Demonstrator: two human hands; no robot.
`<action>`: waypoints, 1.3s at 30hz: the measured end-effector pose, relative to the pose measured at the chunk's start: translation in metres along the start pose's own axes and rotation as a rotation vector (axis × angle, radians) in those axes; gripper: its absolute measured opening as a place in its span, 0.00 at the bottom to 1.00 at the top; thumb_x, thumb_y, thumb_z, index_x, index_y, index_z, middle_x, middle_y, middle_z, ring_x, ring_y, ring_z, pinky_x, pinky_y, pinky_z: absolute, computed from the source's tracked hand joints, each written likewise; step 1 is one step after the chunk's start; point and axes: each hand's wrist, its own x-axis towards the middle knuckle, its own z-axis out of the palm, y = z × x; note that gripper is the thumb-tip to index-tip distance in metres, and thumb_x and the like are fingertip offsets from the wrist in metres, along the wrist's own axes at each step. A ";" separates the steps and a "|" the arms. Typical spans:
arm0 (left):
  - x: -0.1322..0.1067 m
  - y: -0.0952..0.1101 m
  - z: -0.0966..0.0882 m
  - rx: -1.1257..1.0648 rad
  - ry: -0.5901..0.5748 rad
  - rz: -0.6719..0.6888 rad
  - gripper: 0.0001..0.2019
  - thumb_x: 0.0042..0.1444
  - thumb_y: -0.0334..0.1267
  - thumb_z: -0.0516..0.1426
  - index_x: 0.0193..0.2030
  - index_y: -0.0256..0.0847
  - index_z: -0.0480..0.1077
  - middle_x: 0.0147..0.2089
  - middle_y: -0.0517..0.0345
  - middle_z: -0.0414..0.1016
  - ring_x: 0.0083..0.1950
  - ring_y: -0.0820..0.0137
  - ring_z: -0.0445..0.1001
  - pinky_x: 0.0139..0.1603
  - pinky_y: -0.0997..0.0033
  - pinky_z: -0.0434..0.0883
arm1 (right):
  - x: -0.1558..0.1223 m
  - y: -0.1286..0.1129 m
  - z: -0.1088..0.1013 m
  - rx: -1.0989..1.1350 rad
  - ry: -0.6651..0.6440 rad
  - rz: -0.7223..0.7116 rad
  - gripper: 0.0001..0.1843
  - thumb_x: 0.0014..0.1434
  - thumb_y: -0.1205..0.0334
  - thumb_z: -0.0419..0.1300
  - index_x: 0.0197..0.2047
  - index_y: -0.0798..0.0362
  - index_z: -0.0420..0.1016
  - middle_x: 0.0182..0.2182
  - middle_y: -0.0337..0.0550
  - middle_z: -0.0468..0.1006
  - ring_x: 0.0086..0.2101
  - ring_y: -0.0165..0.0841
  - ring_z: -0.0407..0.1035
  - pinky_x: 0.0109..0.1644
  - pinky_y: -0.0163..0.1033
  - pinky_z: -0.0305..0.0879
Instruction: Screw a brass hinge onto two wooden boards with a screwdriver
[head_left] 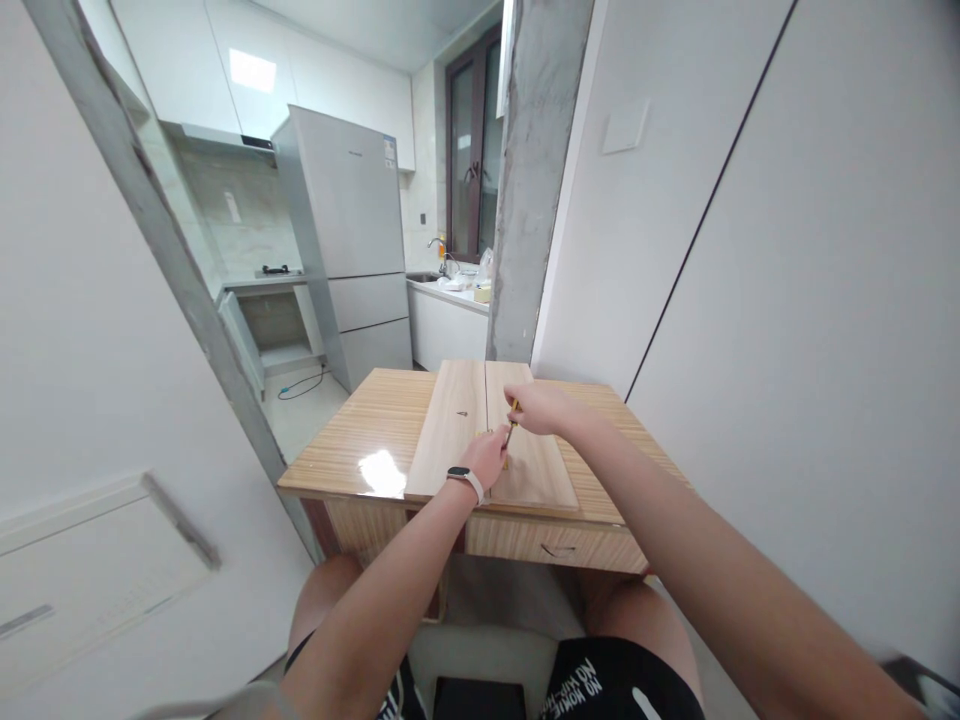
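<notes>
Two pale wooden boards (454, 425) lie side by side on a striped wooden table (360, 440). My right hand (541, 408) is closed round a yellow-handled screwdriver (512, 420), its tip pointing down at the seam between the boards. My left hand (487, 455), with a white-strapped watch on the wrist, rests on the boards right beside the tip, fingers pinched on something small I cannot make out. A small dark screw (462, 413) lies on the left board.
The table has a drawer with a handle (559, 549) facing me, and my knees are under its front edge. A white wall runs close on the right. Behind stand a concrete pillar (534, 180), a grey fridge (352, 240) and a kitchen counter with a sink (446, 285).
</notes>
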 end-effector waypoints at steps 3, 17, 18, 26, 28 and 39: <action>-0.002 0.001 0.001 0.008 -0.001 0.013 0.16 0.65 0.26 0.53 0.57 0.45 0.65 0.44 0.53 0.78 0.47 0.62 0.77 0.49 0.65 0.71 | 0.005 0.001 0.001 -0.029 0.010 0.019 0.12 0.67 0.53 0.60 0.48 0.51 0.76 0.45 0.53 0.83 0.45 0.44 0.76 0.39 0.39 0.61; -0.039 -0.021 -0.027 0.192 -0.024 0.103 0.38 0.61 0.65 0.56 0.70 0.42 0.61 0.69 0.40 0.64 0.67 0.46 0.62 0.69 0.45 0.61 | 0.006 0.004 0.007 0.047 0.065 0.008 0.13 0.66 0.49 0.63 0.38 0.50 0.77 0.39 0.47 0.83 0.40 0.38 0.75 0.35 0.37 0.55; -0.041 -0.025 -0.027 0.193 -0.053 0.090 0.41 0.60 0.68 0.55 0.72 0.42 0.60 0.70 0.40 0.63 0.69 0.45 0.62 0.69 0.44 0.61 | 0.006 0.004 0.006 0.045 0.054 0.019 0.15 0.66 0.48 0.62 0.38 0.51 0.77 0.39 0.47 0.83 0.40 0.38 0.75 0.35 0.37 0.55; -0.052 -0.033 -0.020 0.171 -0.129 0.050 0.47 0.58 0.74 0.51 0.76 0.47 0.55 0.76 0.43 0.56 0.75 0.45 0.55 0.74 0.41 0.55 | 0.006 -0.002 -0.001 0.133 0.011 -0.065 0.07 0.60 0.71 0.63 0.42 0.53 0.76 0.44 0.47 0.82 0.41 0.35 0.74 0.38 0.34 0.60; -0.052 -0.031 -0.020 0.171 -0.119 0.045 0.46 0.58 0.74 0.51 0.76 0.49 0.56 0.76 0.44 0.56 0.75 0.45 0.55 0.74 0.41 0.55 | 0.007 -0.004 -0.001 0.158 0.004 -0.067 0.07 0.59 0.73 0.62 0.40 0.53 0.77 0.42 0.45 0.83 0.41 0.34 0.74 0.38 0.34 0.60; -0.056 -0.028 -0.022 0.170 -0.091 0.042 0.44 0.59 0.73 0.51 0.75 0.50 0.58 0.75 0.45 0.58 0.75 0.46 0.56 0.73 0.41 0.56 | 0.014 -0.010 0.008 0.120 0.116 -0.086 0.04 0.65 0.61 0.64 0.39 0.51 0.77 0.39 0.44 0.84 0.39 0.34 0.75 0.37 0.35 0.57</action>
